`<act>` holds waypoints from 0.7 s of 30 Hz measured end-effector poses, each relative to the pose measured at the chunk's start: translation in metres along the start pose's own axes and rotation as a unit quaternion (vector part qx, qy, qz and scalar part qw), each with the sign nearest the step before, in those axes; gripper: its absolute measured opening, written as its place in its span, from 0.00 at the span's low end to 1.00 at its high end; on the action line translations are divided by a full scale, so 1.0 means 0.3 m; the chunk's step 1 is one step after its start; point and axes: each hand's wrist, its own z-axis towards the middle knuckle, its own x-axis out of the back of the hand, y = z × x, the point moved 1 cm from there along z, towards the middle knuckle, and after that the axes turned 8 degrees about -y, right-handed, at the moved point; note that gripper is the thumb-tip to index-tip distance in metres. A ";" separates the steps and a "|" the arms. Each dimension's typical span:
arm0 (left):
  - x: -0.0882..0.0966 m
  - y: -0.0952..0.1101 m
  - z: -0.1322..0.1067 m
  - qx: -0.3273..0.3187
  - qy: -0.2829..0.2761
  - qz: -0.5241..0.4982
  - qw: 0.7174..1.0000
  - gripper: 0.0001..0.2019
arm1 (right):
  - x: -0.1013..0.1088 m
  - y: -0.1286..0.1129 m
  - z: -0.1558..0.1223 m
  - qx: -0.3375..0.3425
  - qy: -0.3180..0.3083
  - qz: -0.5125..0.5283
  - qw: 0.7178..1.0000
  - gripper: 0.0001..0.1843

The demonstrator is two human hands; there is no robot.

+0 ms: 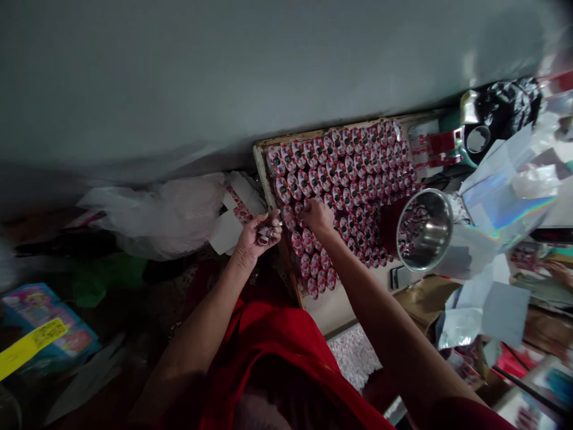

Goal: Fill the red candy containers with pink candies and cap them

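My left hand [250, 240] is cupped, palm up, around a handful of small shiny metallic pieces [267, 234]. It is just off the left edge of a wood-edged board [274, 190]. Rows of red-and-white oval pieces [308, 180] cover much of that board, many with a dark spot in the middle. Over the left part of these rows is my right hand [320, 218], its fingers pinched together and touching down among the ovals. Whatever lies between its fingertips is hidden. A shiny metal pot [436, 239] with more small pieces inside is tilted at the right of the rows.
A grey wall [224, 65] runs behind the board. White plastic bags [165, 212] lie on the left, above a blue box [49, 325]. Papers and clear sheets [504, 191], a tape roll [478, 139] and another person's hand [559, 272] are on the right.
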 end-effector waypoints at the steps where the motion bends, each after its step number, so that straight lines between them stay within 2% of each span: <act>1: 0.004 0.005 0.002 0.000 -0.006 -0.007 1.000 0.12 | 0.007 0.000 0.014 -0.012 -0.008 -0.006 1.000 0.09; 5: 0.009 0.011 0.017 -0.002 -0.016 -0.005 1.000 0.13 | 0.032 -0.006 0.017 -0.023 -0.009 0.012 1.000 0.14; 7: -0.005 0.006 0.022 -0.001 -0.014 0.016 1.000 0.13 | 0.035 -0.012 -0.027 -0.018 -0.002 0.049 0.999 0.11; 9: -0.026 -0.003 0.029 0.004 -0.009 0.045 0.999 0.14 | 0.026 -0.015 -0.091 -0.013 -0.009 0.129 0.992 0.08; 11: -0.049 -0.020 0.040 0.011 -0.001 0.078 0.997 0.14 | 0.005 -0.013 -0.156 -0.005 -0.052 0.236 0.970 0.13; 13: -0.067 -0.048 0.055 0.023 0.010 0.111 0.994 0.16 | -0.020 -0.004 -0.208 0.007 -0.120 0.338 0.933 0.19; 15: -0.080 -0.085 0.071 0.039 0.023 0.143 0.989 0.19 | -0.036 0.019 -0.243 0.017 -0.177 0.410 0.894 0.19; 17: -0.087 -0.126 0.083 0.050 0.033 0.169 0.984 0.21 | -0.039 0.057 -0.262 0.021 -0.209 0.464 0.860 0.16; 19: -0.092 -0.165 0.091 0.051 0.036 0.183 0.981 0.24 | -0.034 0.104 -0.271 0.020 -0.220 0.492 0.842 0.15; 21: -0.098 -0.196 0.100 0.039 0.037 0.182 0.982 0.27 | -0.025 0.145 -0.273 0.015 -0.214 0.497 0.841 0.14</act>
